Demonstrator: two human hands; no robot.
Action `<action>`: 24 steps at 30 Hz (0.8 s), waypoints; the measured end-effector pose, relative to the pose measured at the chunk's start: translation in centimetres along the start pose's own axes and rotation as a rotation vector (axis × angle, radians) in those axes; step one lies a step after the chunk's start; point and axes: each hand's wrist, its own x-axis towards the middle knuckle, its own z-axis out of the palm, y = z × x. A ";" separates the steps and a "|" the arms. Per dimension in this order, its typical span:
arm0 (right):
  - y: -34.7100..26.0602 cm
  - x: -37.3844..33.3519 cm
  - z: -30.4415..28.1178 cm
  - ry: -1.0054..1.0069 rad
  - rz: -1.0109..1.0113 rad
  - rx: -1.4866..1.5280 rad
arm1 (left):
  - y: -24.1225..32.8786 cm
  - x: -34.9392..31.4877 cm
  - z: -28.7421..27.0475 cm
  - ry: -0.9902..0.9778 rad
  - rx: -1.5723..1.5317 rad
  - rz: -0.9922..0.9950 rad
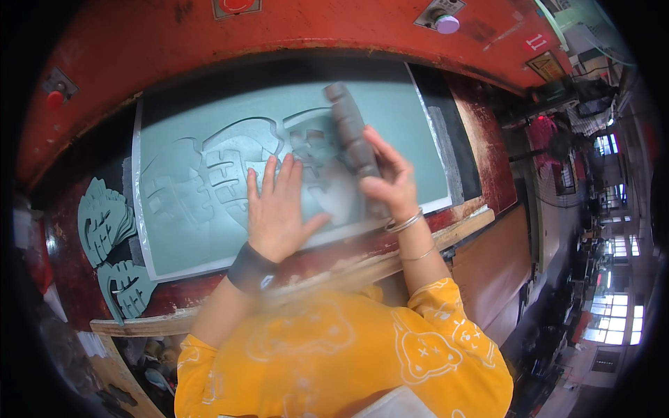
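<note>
A pale green foam-like sheet [401, 111] lies flat on the bed of a red machine, with several sole-shaped outlines cut into it. My left hand [277, 209] rests on the cut shapes near the sheet's middle, palm down and fingers stretched out. My right hand [394, 174] grips a cutting die [354, 132], a dark grey-brown tool seen edge-on and tilted up over the right part of the sheet. Motion smears the die's lower part, so I cannot tell whether it touches the sheet. One cut outline [306, 143] lies just left of it.
The red machine body [313, 24] spans the far side, carrying a red button [54, 99] and a lilac knob [447, 24]. Stacked green cut pieces [104, 216] and more cut pieces [132, 289] lie at the left. A wooden rail [446, 235] borders the near edge.
</note>
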 end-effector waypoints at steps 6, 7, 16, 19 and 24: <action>-0.3 0.2 -4.2 0.107 -0.040 -0.060 | 0.2 0.3 0.3 0.016 0.008 0.009; -0.3 0.3 -4.6 0.125 -0.095 -0.223 | 0.1 0.3 0.3 0.015 0.007 0.009; -0.8 0.0 -6.3 0.134 -0.074 -0.671 | 3.4 2.0 -1.4 0.073 -0.300 0.172; -0.3 0.0 -6.6 0.160 -0.081 -0.605 | 5.5 3.9 -0.6 0.050 -0.445 0.259; 0.0 0.5 -7.5 0.258 -0.085 -0.370 | 4.9 3.0 0.3 0.151 -0.669 -0.013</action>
